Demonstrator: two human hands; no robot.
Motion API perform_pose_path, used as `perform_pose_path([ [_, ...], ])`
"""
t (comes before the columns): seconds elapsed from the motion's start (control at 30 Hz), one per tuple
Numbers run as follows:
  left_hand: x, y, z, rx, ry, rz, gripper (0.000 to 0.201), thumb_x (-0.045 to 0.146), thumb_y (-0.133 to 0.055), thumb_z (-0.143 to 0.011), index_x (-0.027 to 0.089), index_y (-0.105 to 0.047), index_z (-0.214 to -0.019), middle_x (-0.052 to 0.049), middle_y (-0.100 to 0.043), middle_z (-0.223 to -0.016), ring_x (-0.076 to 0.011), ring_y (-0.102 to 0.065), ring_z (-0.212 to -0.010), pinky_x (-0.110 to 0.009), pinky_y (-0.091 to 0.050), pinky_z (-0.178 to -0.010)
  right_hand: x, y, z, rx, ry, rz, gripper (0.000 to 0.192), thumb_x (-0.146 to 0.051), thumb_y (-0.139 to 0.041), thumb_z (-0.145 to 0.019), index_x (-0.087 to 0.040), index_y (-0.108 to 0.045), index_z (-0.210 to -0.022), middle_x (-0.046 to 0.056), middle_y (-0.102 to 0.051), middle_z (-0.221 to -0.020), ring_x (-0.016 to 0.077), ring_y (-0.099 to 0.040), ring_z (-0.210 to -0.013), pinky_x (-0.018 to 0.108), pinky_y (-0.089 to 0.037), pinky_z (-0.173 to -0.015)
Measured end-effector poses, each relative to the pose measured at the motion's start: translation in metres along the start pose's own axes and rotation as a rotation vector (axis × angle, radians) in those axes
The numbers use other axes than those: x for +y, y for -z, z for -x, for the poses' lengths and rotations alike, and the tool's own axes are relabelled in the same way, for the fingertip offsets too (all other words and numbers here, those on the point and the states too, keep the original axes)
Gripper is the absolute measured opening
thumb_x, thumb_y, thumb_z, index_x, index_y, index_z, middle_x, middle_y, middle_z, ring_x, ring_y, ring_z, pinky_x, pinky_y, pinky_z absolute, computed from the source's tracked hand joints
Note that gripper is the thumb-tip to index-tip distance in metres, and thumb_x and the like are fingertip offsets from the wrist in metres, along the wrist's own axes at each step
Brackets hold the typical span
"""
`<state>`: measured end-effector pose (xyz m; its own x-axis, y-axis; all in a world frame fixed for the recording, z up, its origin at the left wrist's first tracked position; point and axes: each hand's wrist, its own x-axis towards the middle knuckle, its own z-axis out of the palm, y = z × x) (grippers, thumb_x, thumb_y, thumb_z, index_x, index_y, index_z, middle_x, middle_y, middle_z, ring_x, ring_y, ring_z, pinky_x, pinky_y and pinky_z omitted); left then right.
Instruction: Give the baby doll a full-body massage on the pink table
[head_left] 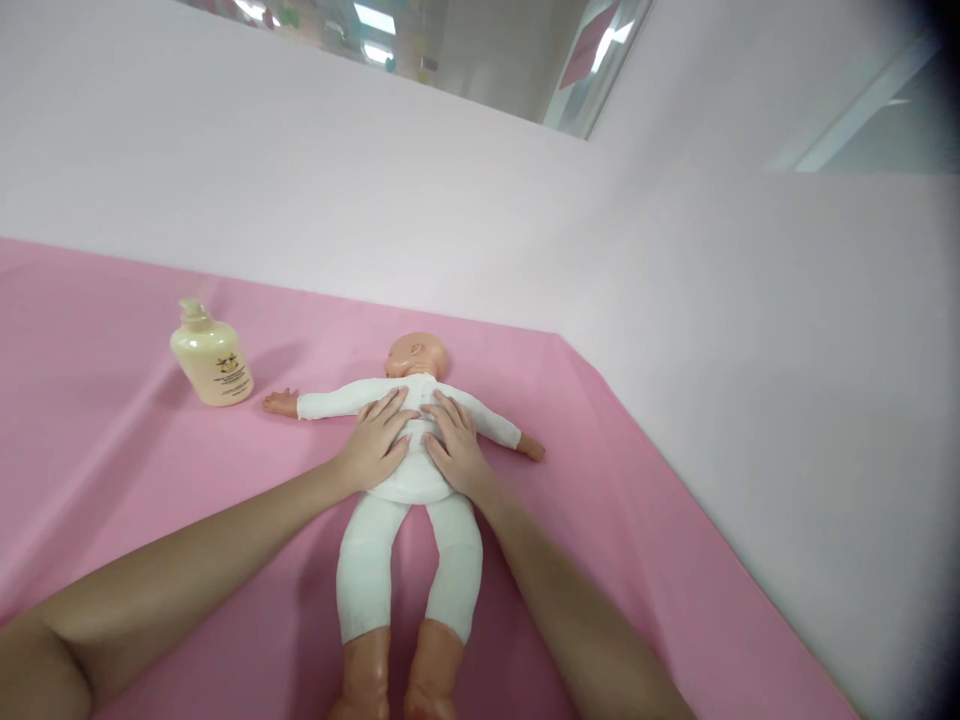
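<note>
A baby doll point(411, 478) in a white long-sleeved suit lies with its arms spread out and its legs toward me. Its bald head is turned to the left. My left hand point(375, 440) rests flat on the left side of the doll's torso, fingers extended toward the chest. On the right side of the torso lies my right hand point(457, 445), also flat with its fingers stretched out. The two hands are apart, with a strip of white cloth showing between them. The doll's feet are partly cut off by the lower frame edge.
A cream pump bottle point(214, 355) stands left of the doll's outstretched hand. Pink cloth point(300, 330) covers the surface, with creases on the left. White walls point(337, 180) rise behind and to the right, and a window point(495, 50) is set in the back wall.
</note>
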<state>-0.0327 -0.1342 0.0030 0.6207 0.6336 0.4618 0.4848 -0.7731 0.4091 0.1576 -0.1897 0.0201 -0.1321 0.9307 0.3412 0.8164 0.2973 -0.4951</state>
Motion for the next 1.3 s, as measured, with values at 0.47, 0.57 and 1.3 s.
perform_pose_path([
  [0.47, -0.006, 0.002, -0.006, 0.082, 0.031, 0.074, 0.028, 0.025, -0.043, -0.093, 0.022, -0.057, -0.117, -0.009, -0.057, -0.124, -0.0272, -0.047, -0.117, -0.049, -0.035, -0.105, 0.011, -0.006, -0.003, 0.267, -0.107, -0.063, 0.018, -0.022, -0.049, -0.086, -0.021, -0.056, -0.103, 0.01, -0.059, -0.111, 0.0263, -0.052, -0.112, 0.047, -0.039, -0.104],
  [0.57, -0.006, 0.002, -0.006, 0.085, 0.062, 0.081, 0.027, 0.024, -0.041, -0.094, 0.021, -0.056, -0.116, -0.008, -0.057, -0.121, -0.0269, -0.047, -0.113, -0.048, -0.036, -0.102, 0.017, -0.005, -0.004, 0.282, -0.162, -0.061, 0.01, -0.025, -0.047, -0.087, -0.021, -0.053, -0.094, 0.007, -0.059, -0.1, 0.0247, -0.054, -0.1, 0.043, -0.043, -0.095],
  [1.3, 0.015, 0.012, -0.009, -0.144, 0.518, -0.361, 0.055, 0.052, -0.039, -0.094, 0.006, -0.05, -0.122, -0.022, -0.061, -0.116, -0.0398, -0.057, -0.107, -0.048, -0.043, -0.089, 0.01, -0.002, -0.003, 0.19, -0.424, 0.258, 0.026, -0.035, -0.039, -0.094, -0.023, -0.046, -0.073, 0.009, -0.065, -0.082, 0.0242, -0.06, -0.083, 0.035, -0.043, -0.08],
])
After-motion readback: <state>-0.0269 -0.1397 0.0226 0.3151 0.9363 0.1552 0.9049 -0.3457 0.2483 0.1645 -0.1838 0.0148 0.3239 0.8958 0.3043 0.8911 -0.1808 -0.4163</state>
